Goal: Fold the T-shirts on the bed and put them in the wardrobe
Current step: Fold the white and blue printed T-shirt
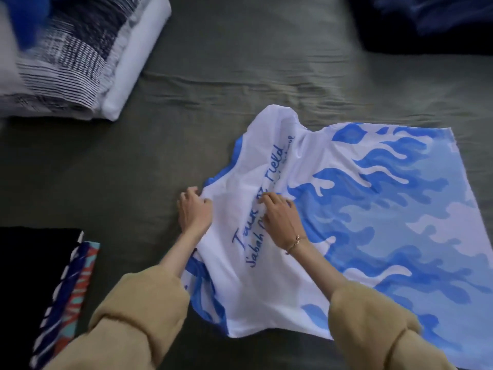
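Note:
A white T-shirt point(354, 209) with blue flame pattern and blue handwriting lies spread on the dark green bed sheet point(133, 169), its collar end toward the left. My left hand point(194, 209) grips the shirt's left edge near the collar, fingers curled round the fabric. My right hand point(280, 220), with a thin bracelet on the wrist, rests on the white middle of the shirt over the lettering, its fingertips bunching the cloth. Both arms wear tan sleeves.
A stack of folded clothes point(80, 62), striped navy and white, sits at the back left. Folded black and patterned garments point(53, 289) lie at the near left. A dark blue garment point(426, 20) lies at the back right.

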Available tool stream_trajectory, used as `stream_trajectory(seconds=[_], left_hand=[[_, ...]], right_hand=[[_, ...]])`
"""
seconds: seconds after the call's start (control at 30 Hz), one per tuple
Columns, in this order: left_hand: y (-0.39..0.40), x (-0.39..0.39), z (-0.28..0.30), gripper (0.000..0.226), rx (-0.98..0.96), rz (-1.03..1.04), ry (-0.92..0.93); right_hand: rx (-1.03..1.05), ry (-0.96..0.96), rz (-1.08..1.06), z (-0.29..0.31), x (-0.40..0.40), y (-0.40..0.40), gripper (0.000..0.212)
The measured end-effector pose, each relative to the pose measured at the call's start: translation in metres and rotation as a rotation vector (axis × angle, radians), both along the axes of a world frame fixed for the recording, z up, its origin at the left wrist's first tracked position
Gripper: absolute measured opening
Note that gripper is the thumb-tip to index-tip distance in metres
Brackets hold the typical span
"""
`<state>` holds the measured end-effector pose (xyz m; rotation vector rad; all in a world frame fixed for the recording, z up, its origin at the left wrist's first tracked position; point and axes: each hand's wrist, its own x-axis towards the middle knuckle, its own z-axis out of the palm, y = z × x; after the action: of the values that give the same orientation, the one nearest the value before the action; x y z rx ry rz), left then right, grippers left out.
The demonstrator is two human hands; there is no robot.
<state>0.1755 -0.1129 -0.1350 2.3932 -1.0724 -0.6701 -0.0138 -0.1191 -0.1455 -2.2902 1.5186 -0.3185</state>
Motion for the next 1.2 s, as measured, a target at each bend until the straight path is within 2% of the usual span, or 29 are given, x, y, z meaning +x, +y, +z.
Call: stream_trajectory(seconds=[0.2, 0.3, 0.4, 0.5, 0.57, 0.63, 0.7, 0.8, 0.9, 0.93, 1.0, 1.07, 1.2], left_hand=[[-0.040, 0.043, -0.002, 0.046, 0.160, -0.148, 0.197], [-0.050, 0.063, -0.006, 0.036, 0.185, -0.240, 0.301], [-0.051, 0.081, -0.009, 0.018, 0.216, -0.380, 0.389], [-0.048, 0.089, -0.012, 0.033, 0.266, -0.507, 0.402], [-0.045, 0.096, -0.011, 0.031, 0.256, -0.504, 0.545], [-0.043, 0.106, -0.005, 0.027, 0.274, -0.465, 0.716], [-0.040, 0.120, -0.002, 0.032, 0.314, -0.461, 0.766], [-0.035, 0.139, 0.002, 0.022, 0.386, -0.485, 0.746], [-0.029, 0.156, 0.010, 0.024, 0.518, -0.478, 0.773], [-0.027, 0.163, 0.011, 0.031, 0.568, -0.478, 0.771], [-0.021, 0.177, 0.010, 0.070, 0.665, -0.489, 0.765], [-0.017, 0.186, 0.009, 0.083, 0.763, -0.491, 0.761], [-0.013, 0.190, 0.006, 0.054, 0.862, -0.531, 0.680]], right_hand=[[-0.020, 0.115, -0.104, 0.007, 0.038, -0.081, 0.038], [-0.075, 0.144, -0.129, 0.011, 0.047, -0.121, 0.045], [-0.038, 0.178, -0.070, 0.012, 0.056, -0.153, 0.057], [0.000, 0.289, 0.039, 0.013, 0.065, -0.174, 0.066], [-0.051, 0.369, 0.104, 0.015, 0.072, -0.183, 0.059], [-0.068, 0.484, 0.129, 0.022, 0.079, -0.189, 0.042], [-0.015, 0.570, 0.146, 0.026, 0.091, -0.196, 0.030], [0.000, 0.452, 0.137, 0.032, 0.114, -0.201, 0.027], [-0.013, 0.276, 0.149, 0.031, 0.143, -0.202, 0.021], [0.011, 0.222, 0.168, 0.030, 0.154, -0.201, 0.019], [0.046, 0.161, 0.211, 0.027, 0.176, -0.195, 0.015], [0.054, 0.142, 0.232, 0.024, 0.193, -0.188, 0.015], [0.072, 0.056, 0.252, 0.006, 0.209, -0.177, 0.019]])
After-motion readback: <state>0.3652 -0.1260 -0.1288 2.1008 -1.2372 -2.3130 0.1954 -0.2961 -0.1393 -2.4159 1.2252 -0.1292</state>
